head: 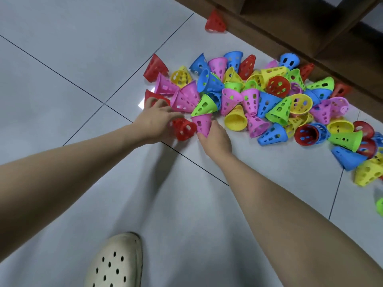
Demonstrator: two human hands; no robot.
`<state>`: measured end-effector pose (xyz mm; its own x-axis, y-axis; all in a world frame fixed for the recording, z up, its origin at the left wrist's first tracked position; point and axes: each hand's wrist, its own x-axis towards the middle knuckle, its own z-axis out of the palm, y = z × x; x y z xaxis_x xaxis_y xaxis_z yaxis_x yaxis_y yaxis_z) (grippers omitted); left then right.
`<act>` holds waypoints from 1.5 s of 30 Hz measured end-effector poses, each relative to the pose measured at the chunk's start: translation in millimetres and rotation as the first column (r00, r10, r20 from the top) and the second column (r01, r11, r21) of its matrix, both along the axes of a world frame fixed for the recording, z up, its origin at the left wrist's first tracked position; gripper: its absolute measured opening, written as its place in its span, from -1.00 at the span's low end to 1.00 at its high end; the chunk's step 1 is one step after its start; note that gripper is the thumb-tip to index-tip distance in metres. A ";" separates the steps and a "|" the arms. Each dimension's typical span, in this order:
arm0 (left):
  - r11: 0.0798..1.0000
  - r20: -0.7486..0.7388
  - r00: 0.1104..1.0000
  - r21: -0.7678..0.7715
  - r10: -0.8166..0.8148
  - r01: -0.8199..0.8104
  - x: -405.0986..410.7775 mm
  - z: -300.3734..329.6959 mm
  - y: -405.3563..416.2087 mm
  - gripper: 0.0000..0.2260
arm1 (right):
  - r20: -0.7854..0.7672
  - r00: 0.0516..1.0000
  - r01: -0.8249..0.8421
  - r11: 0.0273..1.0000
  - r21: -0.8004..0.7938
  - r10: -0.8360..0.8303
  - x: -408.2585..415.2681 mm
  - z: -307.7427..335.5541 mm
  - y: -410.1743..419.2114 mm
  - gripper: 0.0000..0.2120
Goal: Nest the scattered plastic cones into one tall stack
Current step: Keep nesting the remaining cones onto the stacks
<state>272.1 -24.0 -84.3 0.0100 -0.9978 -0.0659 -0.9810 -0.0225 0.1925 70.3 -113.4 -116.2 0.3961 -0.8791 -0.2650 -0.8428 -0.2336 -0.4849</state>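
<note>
The cones (pixel 257 94) are smooth, bright plastic with holes. The floor tiles (pixel 62 48) look glossy and pale. The furniture (pixel 310 27) behind is matt brown wood.

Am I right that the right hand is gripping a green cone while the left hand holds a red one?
Not quite. In the head view the right hand grips a pink cone, not a green one. The rest stands: the left hand holds a red cone lying beside it.

Cream clog (pixel 116 264) (perforated) on grey tiled floor (pixel 62 59).
</note>
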 end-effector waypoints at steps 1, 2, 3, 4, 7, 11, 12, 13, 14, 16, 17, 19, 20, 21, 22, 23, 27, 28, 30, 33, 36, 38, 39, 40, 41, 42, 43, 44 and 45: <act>0.999 0.047 0.998 0.023 -0.045 0.044 -3.3 0.7 -3.9 -0.50 | -0.030 0.999 -0.023 1.000 -0.001 0.023 -2.2 1.4 -2.8 -0.60; 0.996 0.087 0.993 0.041 -0.083 0.080 -6.4 0.0 -7.1 -0.51 | -0.044 0.998 -0.050 0.999 0.000 0.050 -5.4 3.2 -5.4 -0.61; 0.992 0.116 0.986 0.055 -0.118 0.113 -10.2 -0.4 -9.3 -0.54 | -0.038 0.997 -0.067 0.998 0.003 0.067 -9.9 5.3 -7.5 -0.63; 0.987 0.142 0.978 0.071 -0.150 0.141 -14.0 -1.3 -10.7 -0.59 | -0.014 0.997 -0.077 0.997 0.012 0.077 -15.5 7.9 -9.1 -0.65; 0.980 0.174 0.965 0.049 -0.199 0.193 -23.0 -9.7 -9.5 -0.70 | 0.048 0.994 -0.101 0.993 0.064 0.098 -37.9 17.5 -10.0 -0.68; 0.976 0.033 0.976 -0.030 -0.216 0.217 -38.6 -25.0 1.7 -0.72 | 0.046 0.995 -0.097 0.983 0.154 0.091 -75.0 40.8 -2.1 -0.46; 0.978 -0.010 0.978 -0.017 -0.209 0.209 -44.3 -27.6 4.2 -0.70 | 0.037 0.996 -0.092 0.982 0.166 0.087 -85.3 48.1 -0.5 -0.46; 0.981 -0.049 0.980 0.001 -0.194 0.194 -50.3 -28.4 6.6 -0.70 | 0.029 0.996 -0.085 0.981 0.173 0.081 -96.4 55.1 0.6 -0.53; 0.985 -0.085 0.982 0.007 -0.171 0.173 -56.0 -29.2 7.9 -0.71 | 0.033 0.997 -0.079 0.981 0.179 0.075 -107.6 63.4 1.6 -0.62; 0.995 -0.155 0.983 0.021 -0.098 0.102 -66.0 -29.1 9.0 -0.74 | 0.057 0.997 -0.068 0.980 0.189 0.058 -130.5 84.2 3.4 -0.75; 0.997 -0.200 0.978 0.043 -0.055 0.065 -71.1 -27.5 9.6 -0.73 | 0.060 0.997 -0.056 0.979 0.194 0.046 -142.9 95.8 3.9 -0.77; 0.998 -0.305 0.952 0.058 -0.001 0.020 -80.5 -23.1 10.4 -0.69 | 0.060 0.998 -0.011 0.979 0.204 -0.001 -168.5 118.8 4.2 -0.80; 0.998 -0.358 0.934 0.056 0.008 0.013 -84.5 -21.1 11.4 -0.68 | 0.057 0.998 0.018 0.978 0.207 -0.030 -181.4 129.2 4.4 -0.82; 0.998 -0.407 0.913 0.056 0.013 0.010 -89.4 -16.9 12.8 -0.68 | 0.061 0.996 0.051 0.976 0.211 -0.065 -194.1 138.0 4.5 -0.84; 0.999 -0.460 0.888 0.054 0.026 -0.001 -95.4 -12.6 14.0 -0.69 | 0.079 0.991 0.086 0.972 0.221 -0.105 -206.6 146.8 5.2 -0.86; 0.997 -0.521 0.852 0.065 0.058 -0.028 -102.3 -7.7 14.3 -0.71 | 0.109 0.982 0.124 0.965 0.231 -0.152 -217.9 154.5 6.2 -0.87; 0.938 -0.836 0.427 0.325 0.346 -0.122 -136.5 20.0 6.5 -0.78 | 0.256 0.890 0.293 0.904 0.311 -0.377 -253.4 176.5 15.7 -0.82; 0.920 -0.853 0.348 0.382 0.388 -0.089 -144.8 27.5 5.0 -0.78 | 0.289 0.840 0.342 0.862 0.373 -0.459 -259.7 178.9 20.1 -0.78; 0.904 -0.868 0.272 0.427 0.415 -0.017 -161.6 42.7 3.4 -0.79 | 0.312 0.746 0.411 0.775 0.479 -0.588 -272.6 181.6 31.1 -0.74; 0.909 -0.892 0.230 0.412 0.389 0.061 -189.6 67.4 5.9 -0.73 | 0.304 0.711 0.421 0.730 0.538 -0.635 -294.3 188.5 51.0 -0.73; 0.937 -0.917 0.293 0.320 0.269 0.141 -217.3 93.0 13.7 -0.76 | 0.305 0.753 0.383 0.765 0.518 -0.584 -320.4 209.0 68.9 -0.70; 0.955 -0.944 0.305 0.199 0.127 0.218 -233.5 110.2 20.3 -0.79 | 0.310 0.791 0.390 0.825 0.409 -0.528 -339.1 231.0 79.8 -0.67; 0.959 -0.947 0.316 0.142 0.060 0.244 -241.2 117.0 23.2 -0.79 | 0.300 0.820 0.395 0.862 0.319 -0.487 -348.7 242.6 86.1 -0.67; 0.960 -0.943 0.332 0.101 0.009 0.261 -248.6 123.6 25.7 -0.79 | 0.277 0.854 0.391 0.894 0.217 -0.441 -358.3 253.1 92.9 -0.68; 0.958 -0.939 0.344 0.075 -0.026 0.277 -256.4 129.7 27.8 -0.80 | 0.246 0.881 0.384 0.915 0.126 -0.403 -367.2 262.1 100.1 -0.70; 0.954 -0.937 0.347 0.066 -0.041 0.292 -264.2 134.7 29.4 -0.83 | 0.219 0.897 0.382 0.922 0.057 -0.385 -375.8 268.6 107.3 -0.71; 0.949 -0.937 0.346 0.066 -0.047 0.308 -272.6 137.9 30.1 -0.86 | 0.208 0.898 0.393 0.919 0.013 -0.387 -383.1 273.5 114.0 -0.73; 0.943 -0.936 0.349 0.068 -0.053 0.325 -280.9 140.0 30.2 -0.88 | 0.210 0.891 0.413 0.911 -0.012 -0.401 -389.6 275.9 119.8 -0.78; 0.936 -0.932 0.356 0.066 -0.066 0.346 -289.4 141.6 30.6 -0.89 | 0.219 0.883 0.431 0.902 -0.026 -0.416 -394.3 276.9 125.5 -0.84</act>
<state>-17.3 6.5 57.3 -0.3986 -0.9118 -0.0985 -0.1901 -0.0229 0.9815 -323.9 12.1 160.7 0.0203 -0.9887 -0.1488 -0.7541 0.0826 -0.6516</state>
